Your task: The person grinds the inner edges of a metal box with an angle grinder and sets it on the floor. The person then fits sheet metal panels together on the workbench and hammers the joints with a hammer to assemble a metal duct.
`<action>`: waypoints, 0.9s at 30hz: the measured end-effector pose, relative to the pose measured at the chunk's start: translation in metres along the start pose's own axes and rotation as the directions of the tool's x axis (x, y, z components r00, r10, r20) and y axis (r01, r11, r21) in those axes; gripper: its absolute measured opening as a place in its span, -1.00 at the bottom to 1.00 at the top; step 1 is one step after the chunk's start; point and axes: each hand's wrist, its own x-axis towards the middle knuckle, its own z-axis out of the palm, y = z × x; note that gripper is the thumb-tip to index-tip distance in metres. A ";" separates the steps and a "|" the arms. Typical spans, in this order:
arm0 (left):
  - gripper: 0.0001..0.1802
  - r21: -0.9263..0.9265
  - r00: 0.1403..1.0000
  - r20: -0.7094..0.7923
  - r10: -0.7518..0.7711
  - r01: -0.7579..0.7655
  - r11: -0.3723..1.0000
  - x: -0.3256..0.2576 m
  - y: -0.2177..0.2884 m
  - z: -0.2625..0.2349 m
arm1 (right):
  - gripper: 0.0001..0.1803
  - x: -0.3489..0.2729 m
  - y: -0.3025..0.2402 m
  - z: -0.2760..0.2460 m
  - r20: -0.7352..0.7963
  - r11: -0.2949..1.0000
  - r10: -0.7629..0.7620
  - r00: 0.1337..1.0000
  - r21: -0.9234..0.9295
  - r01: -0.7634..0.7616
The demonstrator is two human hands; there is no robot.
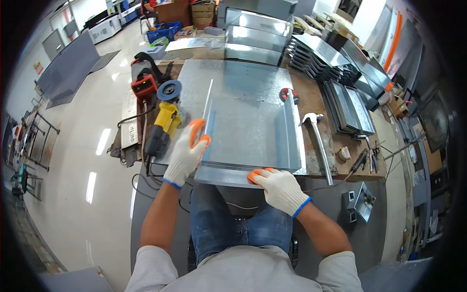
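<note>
A shallow sheet-metal tray (245, 136) with upturned edges lies in front of me on a larger flat metal sheet (194, 73). My right hand (279, 187), in a white knit glove with orange fingertips, is closed over the tray's front flange near its right corner. Beside the tray's left edge is my left hand (187, 151), gloved the same way. Its thumb and fingers are spread, with nothing between them. Whether those fingers touch the edge, I cannot tell.
Left of the tray lies a yellow angle grinder (168, 119) with cables. On the right are a claw hammer (318, 143), a red and black round tool (289, 95), a screwdriver (360, 160) and stacked metal parts (318, 53). Bent metal panels (255, 36) stand at the back.
</note>
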 end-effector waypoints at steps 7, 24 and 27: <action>-0.39 0.457 0.859 0.340 0.382 -0.506 0.732 -0.044 0.096 0.025 | -0.58 0.022 0.008 -0.024 0.285 0.998 0.059 0.957 0.012 -0.065; -0.57 0.763 0.776 0.543 -0.322 -0.295 0.576 0.001 0.100 0.067 | -0.62 0.071 0.035 -0.031 0.556 0.999 0.033 0.830 -0.003 -0.038; -0.60 0.761 0.817 0.529 -0.229 -0.337 0.554 -0.006 0.091 0.071 | -0.72 0.053 0.029 -0.023 0.393 0.998 0.037 0.919 0.029 -0.053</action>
